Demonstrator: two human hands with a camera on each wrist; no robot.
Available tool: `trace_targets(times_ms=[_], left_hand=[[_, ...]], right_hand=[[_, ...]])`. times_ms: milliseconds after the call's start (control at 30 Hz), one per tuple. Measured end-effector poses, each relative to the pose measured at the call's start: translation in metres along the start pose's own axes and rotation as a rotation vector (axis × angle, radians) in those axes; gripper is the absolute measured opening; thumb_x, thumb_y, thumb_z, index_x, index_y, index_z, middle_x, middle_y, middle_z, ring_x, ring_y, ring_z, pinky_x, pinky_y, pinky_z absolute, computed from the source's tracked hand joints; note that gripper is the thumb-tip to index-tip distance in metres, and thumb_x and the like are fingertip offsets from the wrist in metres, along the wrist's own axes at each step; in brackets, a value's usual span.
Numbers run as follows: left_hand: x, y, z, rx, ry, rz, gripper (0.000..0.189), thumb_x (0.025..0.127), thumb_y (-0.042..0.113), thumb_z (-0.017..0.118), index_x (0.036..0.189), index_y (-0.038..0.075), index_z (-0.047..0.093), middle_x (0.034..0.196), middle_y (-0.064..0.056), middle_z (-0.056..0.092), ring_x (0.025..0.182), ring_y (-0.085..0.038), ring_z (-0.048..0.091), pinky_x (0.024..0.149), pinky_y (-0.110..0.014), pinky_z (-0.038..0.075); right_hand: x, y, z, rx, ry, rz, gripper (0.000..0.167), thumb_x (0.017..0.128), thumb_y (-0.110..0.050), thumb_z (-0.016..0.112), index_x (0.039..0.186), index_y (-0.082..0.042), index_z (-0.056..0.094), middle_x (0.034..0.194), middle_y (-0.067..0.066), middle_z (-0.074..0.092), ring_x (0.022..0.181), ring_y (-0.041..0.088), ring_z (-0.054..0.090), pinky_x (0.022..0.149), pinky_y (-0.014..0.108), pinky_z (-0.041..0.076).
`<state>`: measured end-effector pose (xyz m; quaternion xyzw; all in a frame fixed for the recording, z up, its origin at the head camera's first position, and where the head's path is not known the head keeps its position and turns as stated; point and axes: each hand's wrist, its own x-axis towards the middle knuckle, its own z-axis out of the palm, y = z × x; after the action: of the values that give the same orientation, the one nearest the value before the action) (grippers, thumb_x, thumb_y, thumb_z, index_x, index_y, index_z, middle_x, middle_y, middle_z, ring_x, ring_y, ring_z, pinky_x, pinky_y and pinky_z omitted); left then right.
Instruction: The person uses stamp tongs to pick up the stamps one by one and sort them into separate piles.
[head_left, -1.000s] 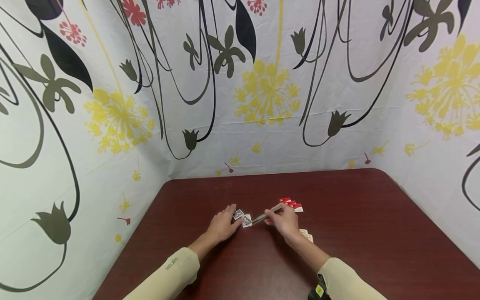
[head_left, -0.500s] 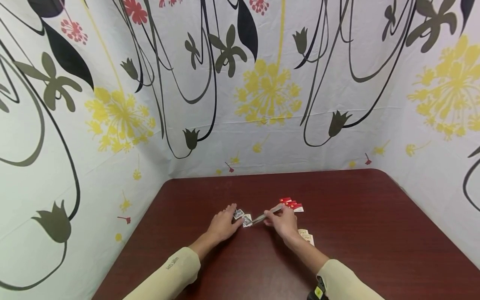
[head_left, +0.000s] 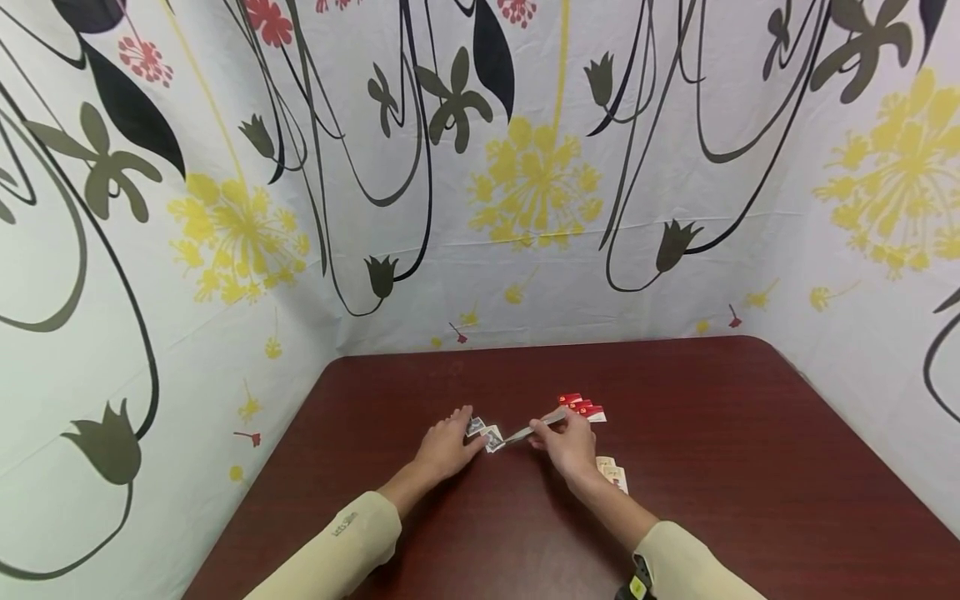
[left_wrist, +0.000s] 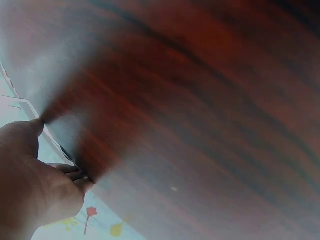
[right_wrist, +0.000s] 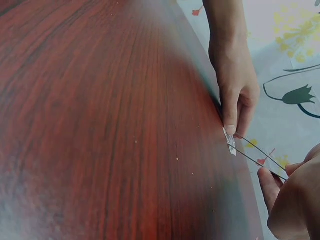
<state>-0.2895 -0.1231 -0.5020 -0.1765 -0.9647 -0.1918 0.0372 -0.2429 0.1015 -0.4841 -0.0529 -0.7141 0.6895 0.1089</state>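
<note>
Two small grey-and-white stamps lie on the table in the head view: a nearer stamp (head_left: 492, 438) and a farther stamp (head_left: 476, 427), edges meeting or overlapping. My left hand (head_left: 442, 450) rests beside them, its fingertips by the farther stamp. Its thumb (right_wrist: 229, 127) presses on a stamp (right_wrist: 233, 148) in the right wrist view. Between thumb and fingers, my right hand (head_left: 568, 446) pinches a pair of metal tweezers (head_left: 528, 431). Their tips reach the nearer stamp's right edge; in the right wrist view the two prongs stand apart.
Several red-and-white stamps (head_left: 582, 407) lie in an overlapping row beyond my right hand. Cream stamps (head_left: 613, 476) lie beside the right forearm, which partly hides them. The dark red table (head_left: 720, 467) reaches back to a flower-patterned cloth (head_left: 540, 308).
The nearer stamp has turned slightly and shifted up toward the farther one, with the tweezer tips at its edge. Both hands stay almost in place.
</note>
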Motion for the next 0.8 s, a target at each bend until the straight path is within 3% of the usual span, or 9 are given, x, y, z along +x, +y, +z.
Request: trace_targets(times_ms=[467,800], left_hand=[[-0.001,-0.002,-0.001,0.001,-0.002,0.017,0.073,0.104,0.041,0.069,0.155,-0.006,0.047,0.155,-0.028,0.051,0.142,-0.043,0.051,0.113,-0.060,0.042],[0.001,-0.007,-0.003,0.004,-0.042,0.016,0.076,0.102,0.045,0.070,0.157,-0.003,0.046,0.155,-0.026,0.051,0.141,-0.043,0.052,0.114,-0.059,0.041]], right_hand=[[0.009,-0.001,-0.003,0.030,0.035,-0.005,0.011,0.095,0.005,0.075,0.099,0.010,0.067,0.093,0.023,0.076,0.074,0.022,0.078,0.073,0.037,0.064],[0.023,0.004,0.003,0.050,0.045,0.025,0.011,0.097,0.005,0.074,0.099,0.010,0.064,0.098,0.027,0.075,0.077,0.024,0.078,0.075,0.039,0.064]])
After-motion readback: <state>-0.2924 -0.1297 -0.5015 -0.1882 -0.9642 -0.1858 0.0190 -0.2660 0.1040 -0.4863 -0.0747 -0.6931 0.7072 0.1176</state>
